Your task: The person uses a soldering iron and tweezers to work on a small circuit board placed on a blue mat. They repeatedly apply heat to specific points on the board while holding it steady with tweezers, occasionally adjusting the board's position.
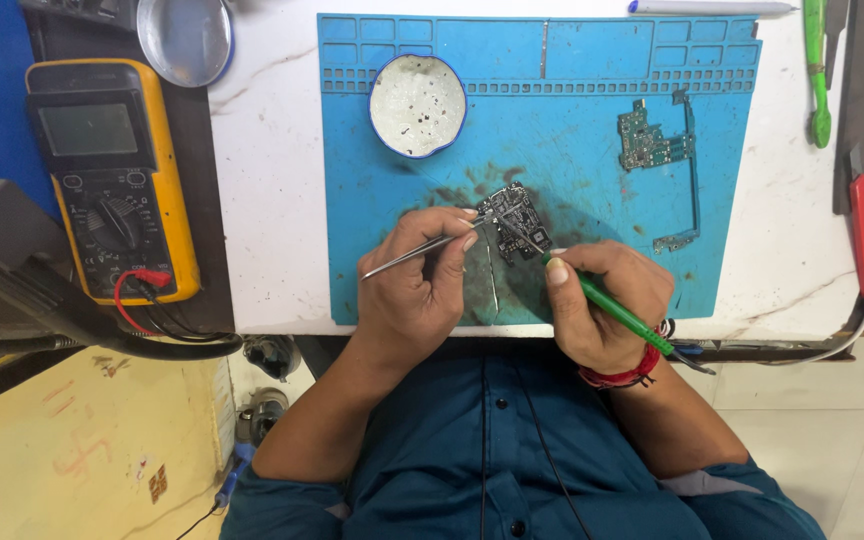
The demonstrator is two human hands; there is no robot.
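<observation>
Head view: round dish (417, 105) behind circuit board (515, 222).

Small dark circuit board (515, 220), flat on blue work mat (592, 150), near its front middle, amid sooty smudges. Silver tweezers (422, 250) slanting in from the left, tips on the board. Green-handled soldering iron (617, 312) angling in from the right, tip touching the board.

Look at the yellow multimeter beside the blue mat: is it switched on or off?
Cannot tell. The multimeter has a blank grey screen, which suggests off, but the dial's setting is too small to read.
</observation>
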